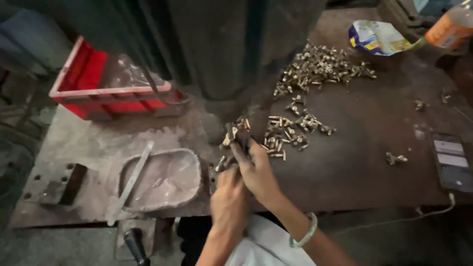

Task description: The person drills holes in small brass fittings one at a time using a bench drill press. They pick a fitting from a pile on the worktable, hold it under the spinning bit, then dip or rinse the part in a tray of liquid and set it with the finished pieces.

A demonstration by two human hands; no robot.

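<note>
The person is sitting at a dirty metal workbench (pixel 345 167) and is working with small brass parts. The right hand (pixel 256 170) is reaching to the base of a dark machine column (pixel 231 44) and its fingers are closing around a few brass pieces (pixel 230 135), so this grip is nearly shut on them. The left hand (pixel 229 202) is resting just beside it, nearer to the person, and is partly hidden behind the right one; I cannot tell if it is holding something.

A small pile of brass parts (pixel 290 130) is lying just right of the hands, and a bigger pile (pixel 320 66) is lying farther away. Judging from these piles, many pieces are waiting, so the work seems far from finished.

On the left, a red plastic crate (pixel 93 93) and a shallow grey tray (pixel 162 180) are standing. A phone (pixel 452 162) is lying at the right edge.
</note>
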